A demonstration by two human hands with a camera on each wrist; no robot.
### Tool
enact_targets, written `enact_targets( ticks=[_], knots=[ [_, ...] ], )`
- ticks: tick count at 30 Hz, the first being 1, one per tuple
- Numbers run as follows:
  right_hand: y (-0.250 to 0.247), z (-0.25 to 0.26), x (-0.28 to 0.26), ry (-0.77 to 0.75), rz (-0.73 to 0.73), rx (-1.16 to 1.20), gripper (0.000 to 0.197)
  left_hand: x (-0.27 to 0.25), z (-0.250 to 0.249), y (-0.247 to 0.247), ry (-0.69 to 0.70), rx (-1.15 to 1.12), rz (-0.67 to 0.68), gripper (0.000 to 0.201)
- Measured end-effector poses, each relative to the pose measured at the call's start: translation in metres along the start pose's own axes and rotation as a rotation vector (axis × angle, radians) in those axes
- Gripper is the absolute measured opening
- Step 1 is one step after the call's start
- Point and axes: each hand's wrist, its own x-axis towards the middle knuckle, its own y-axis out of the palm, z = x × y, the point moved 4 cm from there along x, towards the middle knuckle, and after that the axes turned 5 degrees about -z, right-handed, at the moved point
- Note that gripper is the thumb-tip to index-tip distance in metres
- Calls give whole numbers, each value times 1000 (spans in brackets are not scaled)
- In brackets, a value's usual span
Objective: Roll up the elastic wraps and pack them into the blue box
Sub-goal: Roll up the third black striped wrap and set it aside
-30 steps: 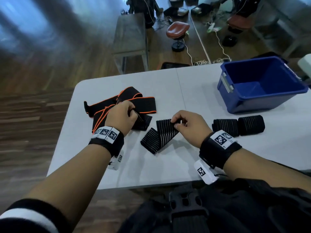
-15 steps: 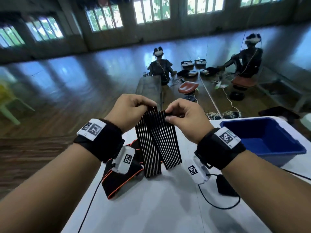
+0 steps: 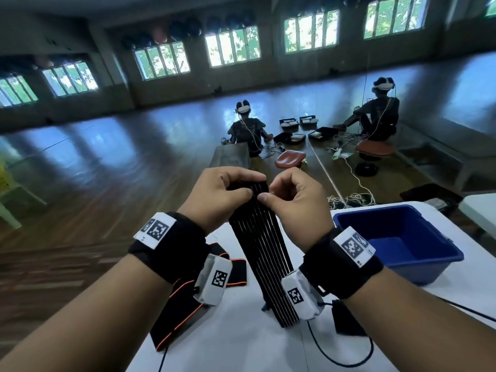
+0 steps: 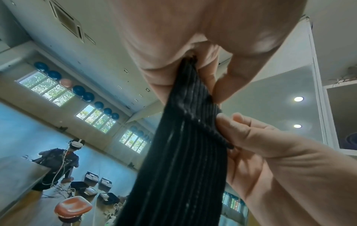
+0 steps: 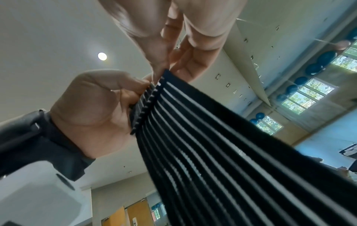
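A black elastic wrap with thin white stripes [image 3: 261,253] hangs straight down from both raised hands, its lower end near the white table [image 3: 241,345]. My left hand [image 3: 228,194] pinches its top edge from the left, and my right hand [image 3: 287,197] pinches it from the right. The left wrist view shows the wrap [image 4: 185,152] clamped between thumb and fingers. In the right wrist view the striped wrap [image 5: 203,145] fans out from the pinched top edge. The blue box [image 3: 402,237] stands to the right on the table, its visible inside bare. A black wrap with orange edging [image 3: 177,312] lies flat under my left wrist.
A dark item [image 3: 346,318] and a black cable [image 3: 346,363] lie on the table beneath my right forearm. Beyond the table edge are a wooden floor, a brown stool [image 3: 290,158] and two seated people with headsets among cases and cables.
Both hands lifted the striped wrap off the table and raised it higher; it went from folded double to hanging as one straight length. The view tilted up toward the room.
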Motion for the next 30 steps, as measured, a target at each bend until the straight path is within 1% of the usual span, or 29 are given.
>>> enact_targets(
  ticks=[4,6,8,10,13,16,19,21,24,27,30],
  knots=[
    [-6,2,-2,-40,-42,-37,28,3,-3,9,66,-18,-43,26],
    [-9,3,-3,-67,1,-65,24,4,-6,12,103,-33,-54,25],
    [-10,1,-5,-39,91,-71,27,6,-6,13,123,-46,-72,25],
    [-14,-3,-5,29,152,-57,31,6,-6,14,141,-51,-76,24],
    [-21,-7,-4,55,127,-56,31,2,-1,19,171,-60,-68,21],
    [-26,-11,-6,72,54,-26,29,-8,15,22,133,-140,-62,23],
    [-29,-18,-6,104,11,-19,27,-19,31,28,135,-110,-67,31],
    [-28,-20,-7,110,8,-8,27,-22,41,33,119,-122,-93,34],
    [-23,-24,-9,135,-4,29,29,-18,50,34,90,-147,-167,33],
    [-21,-31,-14,148,34,66,30,-11,55,32,62,-181,-223,32],
    [-17,-50,-28,179,128,59,28,-1,61,32,61,-168,-247,32]
  ],
)
